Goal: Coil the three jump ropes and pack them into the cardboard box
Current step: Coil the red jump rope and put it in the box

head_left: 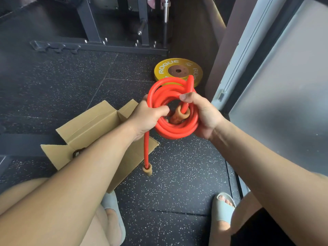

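Observation:
A thick orange-red jump rope (174,129) is wound into a coil and held up in front of me. My left hand (147,118) grips the coil's left side. My right hand (204,114) holds the right side and pinches a strand that crosses the loops. One wooden handle (179,115) shows inside the coil. The other wooden handle (147,169) dangles on a short tail below my left hand. An open cardboard box (92,125) lies on the floor under my left forearm, with a dark rope piece (78,152) visible inside. No other rope is in view.
A yellow weight plate (166,67) lies flat on the speckled black floor beyond the coil. A dark metal rack base (99,47) runs across the back. A frosted glass door (284,82) stands at the right. My knees and grey slippers (224,208) fill the bottom.

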Motion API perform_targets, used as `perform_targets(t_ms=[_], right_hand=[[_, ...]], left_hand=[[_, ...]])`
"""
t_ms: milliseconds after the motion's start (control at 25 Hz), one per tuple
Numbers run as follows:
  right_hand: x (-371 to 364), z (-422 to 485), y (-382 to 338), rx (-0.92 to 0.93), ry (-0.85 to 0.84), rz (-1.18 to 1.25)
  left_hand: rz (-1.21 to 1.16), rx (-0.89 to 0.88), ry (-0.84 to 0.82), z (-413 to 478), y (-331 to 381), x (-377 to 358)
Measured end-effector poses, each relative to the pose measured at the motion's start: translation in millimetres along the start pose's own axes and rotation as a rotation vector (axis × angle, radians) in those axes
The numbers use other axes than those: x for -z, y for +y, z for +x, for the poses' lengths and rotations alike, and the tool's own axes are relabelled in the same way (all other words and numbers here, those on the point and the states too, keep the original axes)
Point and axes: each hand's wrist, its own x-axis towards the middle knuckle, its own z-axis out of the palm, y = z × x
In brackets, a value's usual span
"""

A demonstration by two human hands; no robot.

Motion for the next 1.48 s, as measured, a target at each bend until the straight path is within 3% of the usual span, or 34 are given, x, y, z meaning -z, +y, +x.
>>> perform_targets(t_ms=[120, 320, 480, 720, 840, 960, 1120, 1240, 1400, 1480], right_hand=[[7, 3, -5, 0.079, -0.003, 0.026], [19, 7, -14, 0.142, 0.033, 0.01], [29, 7, -18, 0.147, 0.101, 0.011], [32, 3, -22, 0.15, 0.127, 0.087], [32, 1, -15, 0.092, 0.14, 0.087], [30, 0, -10, 0.055, 0.112, 0.09], [34, 7, 4, 0.011, 0.092, 0.046], [32, 10, 15, -0.035, 0.107, 0.076], [29, 8, 13, -0.044, 0.13, 0.056], [30, 8, 15, -0.099, 0.1, -0.007]], left_hand=[[-0.031, -0.066, -0.114, 0, 7, 2], [0.014, 0.166, -0.323, 8, 2, 20], [0.174, 0.2, -0.57, 10, -19, 37], [0.864, 0.242, -0.259, 18, -55, 52], [0.998, 0.128, 0.035, 18, -49, 52], [0.688, 0.006, 0.275, 29, -41, 57], [0.15, -0.058, 0.386, 41, -35, 55], [-0.064, -0.026, 0.407, 39, -30, 43], [-0.115, -0.075, 0.434, 31, -17, 39], [-0.368, -0.071, 0.4, 29, 1, 40]])
